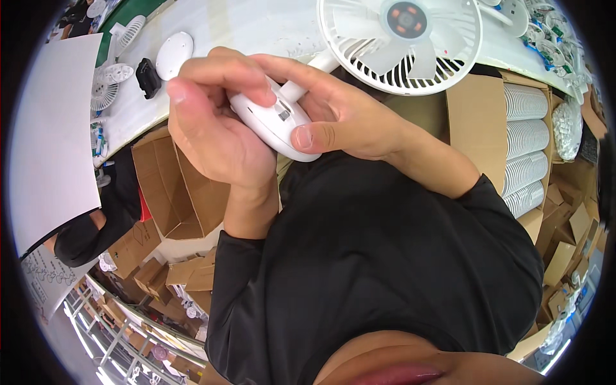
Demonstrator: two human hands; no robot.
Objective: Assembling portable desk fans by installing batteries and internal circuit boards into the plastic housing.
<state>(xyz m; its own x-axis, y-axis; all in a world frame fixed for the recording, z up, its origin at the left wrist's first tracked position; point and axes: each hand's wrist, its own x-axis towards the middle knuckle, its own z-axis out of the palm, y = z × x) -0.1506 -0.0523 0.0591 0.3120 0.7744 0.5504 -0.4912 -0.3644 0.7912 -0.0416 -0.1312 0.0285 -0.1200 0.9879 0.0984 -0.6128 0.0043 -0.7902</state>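
I hold a white fan (416, 70) tilted, its head with blades and grille at the upper right and its rounded base (263, 122) toward me. My left hand (221, 128) is curled around the left side of the base, and one fingertip presses near a small slot or switch there. Gripping the other end is my right hand (359, 119), with the thumb lying on the base and the fingers by the neck. The far side of the base is hidden by my hands.
On the white workbench (224, 25) lie a white disc (174, 56), a black block-shaped part (147, 78) and other fans (106, 93). An open cardboard box (170, 183) stands below left. To the right, a carton (476, 131) holds stacked white ribbed parts (527, 138). Another person's arm (96, 231) shows at left.
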